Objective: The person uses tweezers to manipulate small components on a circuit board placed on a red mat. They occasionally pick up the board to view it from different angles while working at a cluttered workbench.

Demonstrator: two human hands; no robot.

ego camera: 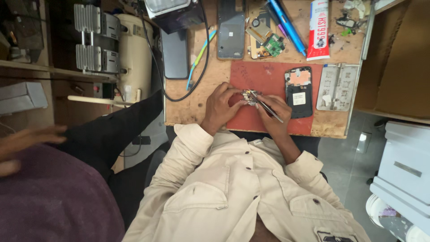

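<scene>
Circuit board [249, 97], small and studded with metal parts, sits between your two hands above the red mat [264, 76] on the wooden bench [192, 105]. Your left hand [222, 106] pinches it, fingers closed on its left edge. Your right hand [274, 114] is clamped on tweezers [265, 106], their tips touching the board. Just to the right lies an opened phone [298, 92], then a metal holder plate [338, 86]. Another person's hand [27, 141] shows blurred at far left.
</scene>
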